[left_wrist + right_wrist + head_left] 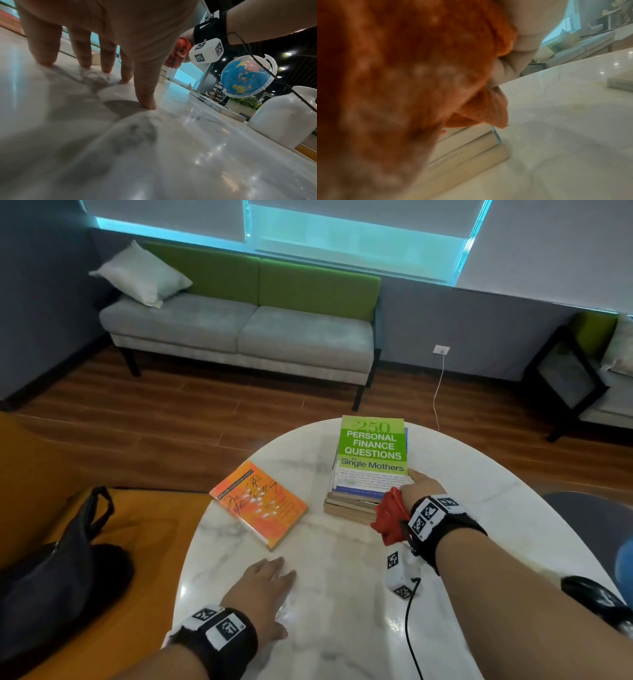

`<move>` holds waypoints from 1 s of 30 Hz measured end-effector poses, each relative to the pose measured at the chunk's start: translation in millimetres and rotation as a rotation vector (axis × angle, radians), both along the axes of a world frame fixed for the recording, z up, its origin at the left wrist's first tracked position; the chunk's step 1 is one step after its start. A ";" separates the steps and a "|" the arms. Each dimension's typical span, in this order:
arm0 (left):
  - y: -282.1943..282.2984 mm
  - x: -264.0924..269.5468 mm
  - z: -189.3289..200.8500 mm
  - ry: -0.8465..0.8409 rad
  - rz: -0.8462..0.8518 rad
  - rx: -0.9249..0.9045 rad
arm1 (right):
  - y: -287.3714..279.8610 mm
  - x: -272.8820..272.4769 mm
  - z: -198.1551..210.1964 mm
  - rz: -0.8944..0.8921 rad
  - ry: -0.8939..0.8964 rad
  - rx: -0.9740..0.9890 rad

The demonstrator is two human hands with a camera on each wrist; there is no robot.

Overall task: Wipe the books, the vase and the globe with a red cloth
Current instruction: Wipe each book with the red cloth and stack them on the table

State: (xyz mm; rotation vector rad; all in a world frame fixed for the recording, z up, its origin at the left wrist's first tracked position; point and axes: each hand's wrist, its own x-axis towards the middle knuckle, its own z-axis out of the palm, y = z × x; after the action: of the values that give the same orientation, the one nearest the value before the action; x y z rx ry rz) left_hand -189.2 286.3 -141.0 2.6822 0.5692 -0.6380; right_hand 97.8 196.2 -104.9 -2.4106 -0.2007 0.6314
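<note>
On the white marble table (342, 594) an orange book (260, 503) lies flat to the left of a stack of books (352, 503) topped by a green-covered one (371, 446). My right hand (423, 484) grips the bunched red cloth (388, 518) against the stack's near right corner. In the right wrist view the red cloth (385, 81) hangs over the stack (467, 148). My left hand (267, 580) lies flat on the table, its fingers (145, 100) spread and holding nothing. The left wrist view shows the blue globe (247, 77) and the white vase (284, 117) on the table's right side.
A black bag (58, 570) lies on an orange seat left of the table. A grey and green sofa (239, 330) stands behind, and a dark-framed chair (575, 378) at the right. Another flat book (221, 106) lies near the globe. A black cable (409, 628) trails over the table.
</note>
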 end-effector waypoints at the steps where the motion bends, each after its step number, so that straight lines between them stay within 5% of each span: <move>1: 0.1 0.2 0.1 -0.003 0.000 -0.003 | -0.2 0.1 -0.4 0.003 -0.001 0.000; 12: 2.1 -1.4 -11.6 -0.007 0.046 -0.018 | -23.5 -18.1 -9.2 0.050 -0.024 0.087; 17: 1.0 -4.0 -17.1 -0.037 0.075 -0.025 | -70.4 -36.2 -18.4 -0.169 0.031 0.246; 23: -4.2 1.5 -19.4 -0.042 0.127 -0.008 | -160.2 -75.9 -61.2 -0.449 -0.064 0.021; 27: -11.8 4.3 -21.5 -0.047 0.163 0.006 | -208.3 -82.7 -72.3 -0.647 -0.101 0.049; 30: -13.1 3.6 -24.7 -0.033 0.156 0.021 | -228.6 -81.3 -73.2 -0.664 -0.069 -0.065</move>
State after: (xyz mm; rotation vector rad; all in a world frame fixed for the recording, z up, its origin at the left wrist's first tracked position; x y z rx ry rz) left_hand -185.6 273.3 -165.7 2.6293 0.7716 -0.5465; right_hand 16.6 -32.4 -178.1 -2.3566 0.5801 0.2463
